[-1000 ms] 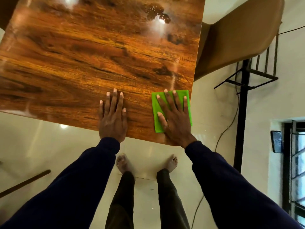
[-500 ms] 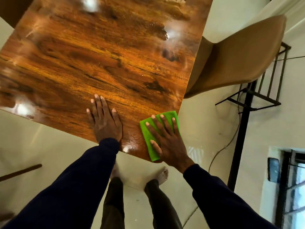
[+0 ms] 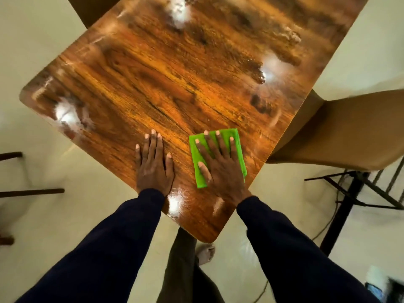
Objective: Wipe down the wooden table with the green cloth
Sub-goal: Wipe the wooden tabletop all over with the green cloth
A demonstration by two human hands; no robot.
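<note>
**Right hand presses green cloth flat near the table's near corner**

The wooden table lies corner-on to the person, its glossy top showing strong grain and several bright patches of glare. Smeared, wet-looking streaks sit on the far right part of the top.

The green cloth is folded into a rough rectangle and lies flat on the tabletop, on the near right side, close to the right edge and a little way in from the near corner.

The right hand lies palm-down on top of the cloth. Its fingers are straight and spread a little apart, and the thumb is angled out to the left along the cloth's near left edge. Nothing is curled round the cloth; the hand covers most of it, with green showing on both sides and between the fingers.

The left hand rests palm-down on bare wood just left of the cloth, not touching it, with straight fingers held close together.

Both arms are in dark sleeves. A tan chair stands at the table's right edge, and a black metal frame stands on the pale floor nearer on the right. A bare foot shows below the near corner.
</note>
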